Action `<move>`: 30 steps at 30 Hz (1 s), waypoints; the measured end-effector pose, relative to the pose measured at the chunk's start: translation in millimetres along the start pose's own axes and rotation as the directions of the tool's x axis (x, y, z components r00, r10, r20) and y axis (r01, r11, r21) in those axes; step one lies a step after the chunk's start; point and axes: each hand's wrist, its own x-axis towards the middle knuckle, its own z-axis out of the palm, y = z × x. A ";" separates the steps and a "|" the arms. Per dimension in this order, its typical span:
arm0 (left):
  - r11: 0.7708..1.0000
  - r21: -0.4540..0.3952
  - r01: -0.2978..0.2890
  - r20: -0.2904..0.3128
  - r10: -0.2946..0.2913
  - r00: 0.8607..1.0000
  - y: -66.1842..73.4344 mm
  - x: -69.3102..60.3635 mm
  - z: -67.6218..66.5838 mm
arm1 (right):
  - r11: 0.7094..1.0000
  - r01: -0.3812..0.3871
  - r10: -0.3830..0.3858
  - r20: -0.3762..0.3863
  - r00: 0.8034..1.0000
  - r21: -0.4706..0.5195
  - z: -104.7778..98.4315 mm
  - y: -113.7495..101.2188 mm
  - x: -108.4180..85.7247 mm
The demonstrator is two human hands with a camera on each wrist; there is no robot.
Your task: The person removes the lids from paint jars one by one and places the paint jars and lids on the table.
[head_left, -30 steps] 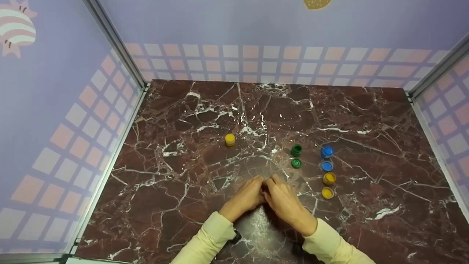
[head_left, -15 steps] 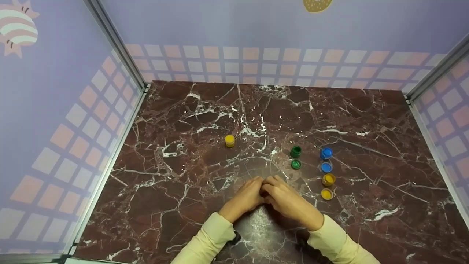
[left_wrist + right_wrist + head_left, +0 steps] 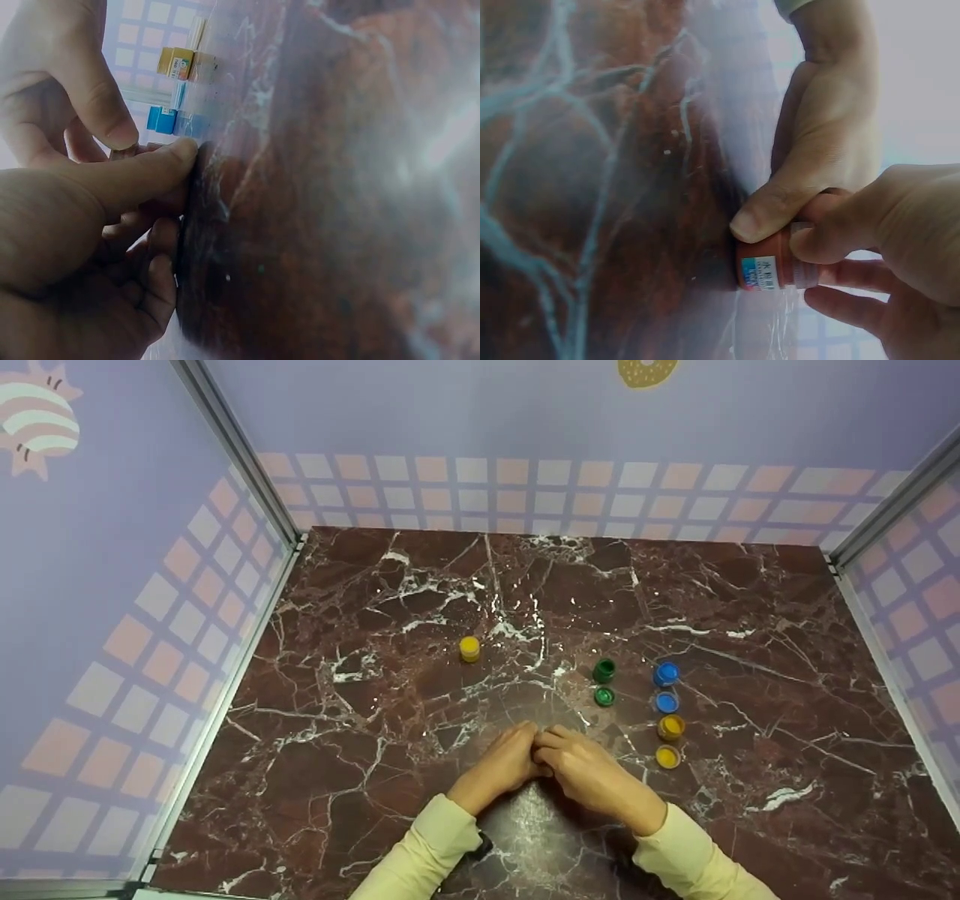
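Observation:
Close together near the table's front middle are my left hand (image 3: 504,761) and right hand (image 3: 589,769). Between them, in the right wrist view, is a small reddish-orange jar (image 3: 759,264) with a white and blue label, tilted onto its side in that image. The left hand (image 3: 821,139) grips the jar's body, its thumb near the base. The thumb and fingers of the right hand (image 3: 922,225) pinch around the ridged cap (image 3: 805,276), which is on the jar. From the head view the fingers hide the jar.
A yellow-topped jar (image 3: 469,649) stands left of centre. To the right are a green jar (image 3: 604,670) with a green lid (image 3: 604,697), a blue jar (image 3: 666,675) with a blue lid (image 3: 667,703), and a yellow jar (image 3: 671,727) with a yellow lid (image 3: 667,757).
The right hand has turned a little, its wrist and sleeve shifting to the right while its fingers stay beside the left hand. The left hand has hardly moved.

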 end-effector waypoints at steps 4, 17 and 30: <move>1.000 0.014 0.010 0.001 -0.010 1.000 0.9 0.2 -1.1 | 1.000 0.009 -0.009 -0.044 0.999 -0.009 0.4 0.1 -2.8; 0.999 -0.005 0.037 0.011 -0.037 0.999 0.2 0.8 0.0 | 0.993 0.025 -0.008 -0.148 0.989 0.112 5.5 5.3 -7.9; 0.998 -0.031 0.047 0.035 -0.046 0.998 3.0 1.4 -0.9 | 0.891 -0.333 0.423 -0.302 0.854 0.307 0.3 1.8 -6.0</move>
